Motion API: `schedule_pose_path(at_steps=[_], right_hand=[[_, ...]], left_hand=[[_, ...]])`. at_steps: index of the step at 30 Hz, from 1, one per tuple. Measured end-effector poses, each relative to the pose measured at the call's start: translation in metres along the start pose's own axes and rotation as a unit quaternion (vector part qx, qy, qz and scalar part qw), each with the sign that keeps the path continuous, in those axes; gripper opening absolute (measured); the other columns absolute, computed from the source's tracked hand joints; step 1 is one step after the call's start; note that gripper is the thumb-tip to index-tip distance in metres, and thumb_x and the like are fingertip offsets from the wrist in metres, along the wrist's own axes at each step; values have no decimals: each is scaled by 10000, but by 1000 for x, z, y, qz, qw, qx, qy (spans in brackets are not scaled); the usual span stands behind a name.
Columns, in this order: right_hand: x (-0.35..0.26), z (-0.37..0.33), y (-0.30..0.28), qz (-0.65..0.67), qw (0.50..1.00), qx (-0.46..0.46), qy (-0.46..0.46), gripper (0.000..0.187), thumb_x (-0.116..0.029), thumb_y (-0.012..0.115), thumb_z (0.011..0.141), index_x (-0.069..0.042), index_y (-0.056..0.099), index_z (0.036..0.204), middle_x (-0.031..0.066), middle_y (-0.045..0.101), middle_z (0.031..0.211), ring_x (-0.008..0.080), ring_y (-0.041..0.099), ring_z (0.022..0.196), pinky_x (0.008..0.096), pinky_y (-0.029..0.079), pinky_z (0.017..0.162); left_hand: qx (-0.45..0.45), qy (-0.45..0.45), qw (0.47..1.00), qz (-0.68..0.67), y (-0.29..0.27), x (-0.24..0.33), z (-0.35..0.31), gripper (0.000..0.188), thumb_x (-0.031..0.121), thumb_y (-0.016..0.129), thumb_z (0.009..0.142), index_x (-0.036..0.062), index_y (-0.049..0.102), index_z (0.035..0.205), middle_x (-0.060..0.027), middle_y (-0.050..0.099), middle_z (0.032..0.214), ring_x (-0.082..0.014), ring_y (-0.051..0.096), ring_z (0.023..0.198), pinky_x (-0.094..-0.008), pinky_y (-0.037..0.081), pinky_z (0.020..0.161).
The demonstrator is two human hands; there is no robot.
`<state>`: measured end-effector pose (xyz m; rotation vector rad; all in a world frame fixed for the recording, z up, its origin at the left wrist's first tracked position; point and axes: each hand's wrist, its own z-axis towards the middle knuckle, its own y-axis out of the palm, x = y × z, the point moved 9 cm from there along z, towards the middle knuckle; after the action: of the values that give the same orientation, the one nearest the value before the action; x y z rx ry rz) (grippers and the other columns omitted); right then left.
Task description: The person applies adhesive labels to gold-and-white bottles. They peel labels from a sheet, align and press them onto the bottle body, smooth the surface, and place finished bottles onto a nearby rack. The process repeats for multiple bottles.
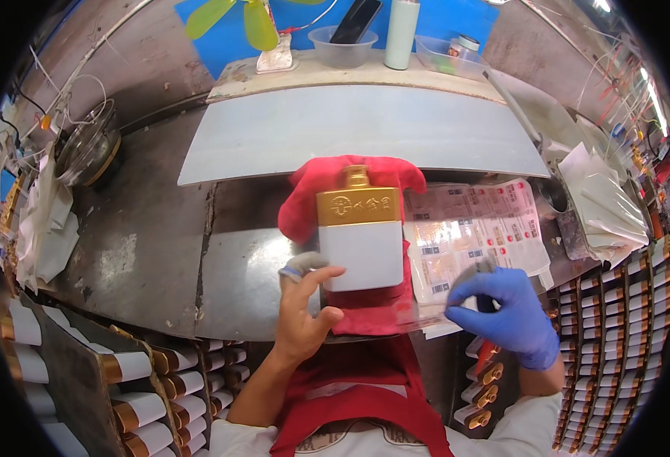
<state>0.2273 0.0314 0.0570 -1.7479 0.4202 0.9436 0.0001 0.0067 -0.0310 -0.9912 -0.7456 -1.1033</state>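
A flat flask-shaped bottle (362, 255), white below with a gold shoulder and neck, lies face up on a folded red cloth (301, 202). At its lower left corner is my left hand (304, 305), bare except for pale covers on some fingers. Its thumb and index finger are apart, and the index fingertip reaches the bottle's edge. My right hand (506, 312), in a blue glove, is right of the cloth with thumb and fingers pinched together. A thin clear film (419, 314) extends from that pinch over the cloth's edge. Sheets of printed labels (476, 228) lie beyond the right hand.
A grey board (365, 126) spans the back of the metal table (137, 251). Behind it stand a fan (263, 30), a plastic bowl (342, 49) holding a phone, and a pale green flask (402, 34). Racks of similar bottles (617, 335) flank both sides. Plastic sheets (605, 202) hang at right.
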Motion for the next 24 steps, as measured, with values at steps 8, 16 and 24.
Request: schedule_pose_path(at_steps=[8,16,24], right_hand=[[52,63,59,175,980,47,85,178,-180,700,818,-19,710,894,53,672,761,99,590,665,262,478,619],[49,75,57,24,993,113,6,172,-207,711,808,-46,706,868,89,671,733,182,596,623,316,490,615],[15,61,53,-63,976,130,-160,123,-158,744,765,-98,692,859,55,642,737,191,586,575,287,471,547]], left_hand=[[12,-110,993,-30,11,-23,22,266,296,741,813,57,684,915,-86,567,1016,-219,486,998,-316,360,907],[99,-59,989,90,3,-20,35,88,77,760,750,40,690,789,-51,603,862,-170,523,886,-287,405,805],[67,6,994,90,6,3,47,294,165,807,706,43,688,945,-175,489,1229,-310,403,1157,-376,343,971]])
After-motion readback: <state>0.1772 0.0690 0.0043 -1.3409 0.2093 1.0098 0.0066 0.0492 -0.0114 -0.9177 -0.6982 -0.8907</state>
